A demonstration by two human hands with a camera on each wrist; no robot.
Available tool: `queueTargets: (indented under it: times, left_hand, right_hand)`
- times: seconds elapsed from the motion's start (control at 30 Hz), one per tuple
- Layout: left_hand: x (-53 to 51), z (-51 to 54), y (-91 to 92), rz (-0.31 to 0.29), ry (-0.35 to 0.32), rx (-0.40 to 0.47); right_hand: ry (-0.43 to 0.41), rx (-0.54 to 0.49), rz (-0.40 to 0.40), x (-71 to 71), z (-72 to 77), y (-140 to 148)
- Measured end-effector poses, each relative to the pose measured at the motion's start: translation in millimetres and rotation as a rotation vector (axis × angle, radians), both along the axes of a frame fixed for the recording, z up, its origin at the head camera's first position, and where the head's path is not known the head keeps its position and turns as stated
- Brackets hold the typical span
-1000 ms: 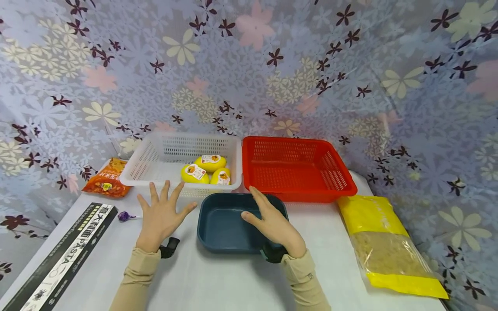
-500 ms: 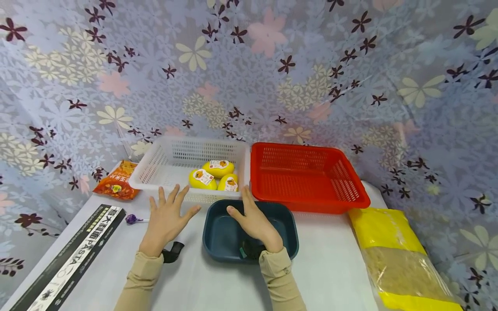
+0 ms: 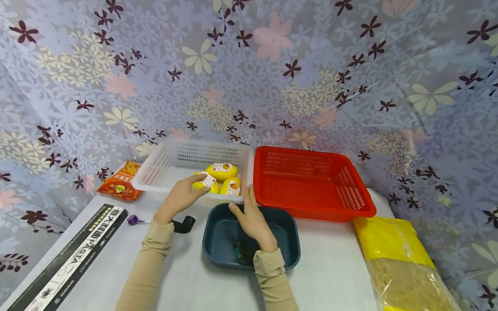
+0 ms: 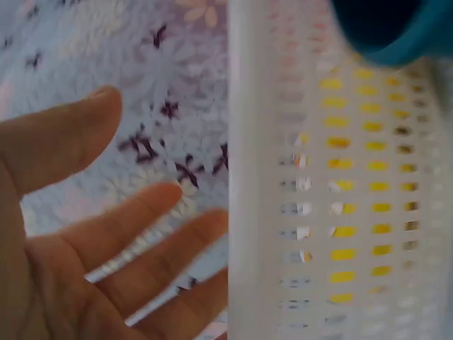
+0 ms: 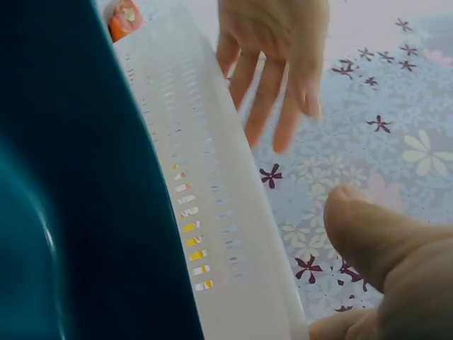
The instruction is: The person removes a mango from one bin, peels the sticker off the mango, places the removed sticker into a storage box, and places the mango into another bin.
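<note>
- Left hand is reaching over the front rim of the white basket, palm side down, forearm slanting up and in from the bottom edge.
- Grip on that one: fingers loosely spread with a slight bend, thumb held well off to the side (left wrist cam shows the gap nicely). It's got hold of nothing.
- Its fingertips are right by the left yellow item. Touching or just hovering? Can't tell tbh.
- The rear yellow item and right yellow item sit bunched up with that one in the right end of the white basket, stickers showing on all three.
- Right hand is over the dark teal tub, fingers pretty much straight and pointing away from the person, thumb sticking out left. Nothing in its grip either.
- Those right fingertips end near the white basket's front right corner, next to the red basket. Can't tell if they're touching anything.
- Both wrists come out of beige cuffs, left cuff and right cuff, with the right forearm leaning a bit left.
</note>
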State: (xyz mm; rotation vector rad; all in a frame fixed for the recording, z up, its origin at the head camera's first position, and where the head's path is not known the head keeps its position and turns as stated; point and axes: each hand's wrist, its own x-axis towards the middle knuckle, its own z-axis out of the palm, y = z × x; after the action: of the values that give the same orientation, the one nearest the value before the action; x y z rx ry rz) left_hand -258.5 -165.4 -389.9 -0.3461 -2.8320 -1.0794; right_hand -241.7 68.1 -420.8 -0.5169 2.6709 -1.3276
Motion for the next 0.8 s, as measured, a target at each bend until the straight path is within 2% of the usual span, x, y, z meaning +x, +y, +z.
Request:
queueTargets:
  times: [0.13, 0.27, 0.4, 0.53, 0.6, 0.67, 0.8]
  left_hand:
    - [-31.7, 7.8, -6.7, -0.044, -0.096, 0.147]
    - [-57.2, 14.4, -8.0, -0.048, -0.167, 0.273]
    - [-78.6, 12.2, -8.6, -0.032, -0.219, 0.340]
    - [-93.4, 4.1, -13.9, -0.034, -0.315, 0.357]
    - [-98.5, 0.7, -17.6, -0.039, -0.377, 0.335]
    - [-104.3, -3.3, -21.3, -0.064, -0.428, 0.303]
    - [-114.1, -11.0, -28.0, -0.113, -0.527, 0.161]
  right_hand:
    - [-0.003, -0.052, -0.018, -1.9, -0.8, -1]
    - [0.010, -0.088, -0.025, -3.4, -3.1, -1]
    - [0.025, -0.085, -0.036, -3.8, -3.6, 0]
    - [0.025, -0.077, -0.041, -2.9, -2.8, -1]
    - [0.023, -0.073, -0.043, -1.8, -2.1, -1]
    - [0.019, -0.066, -0.048, -1.5, -2.0, -1]
    - [0.014, -0.057, -0.050, -1.4, -2.4, -2]
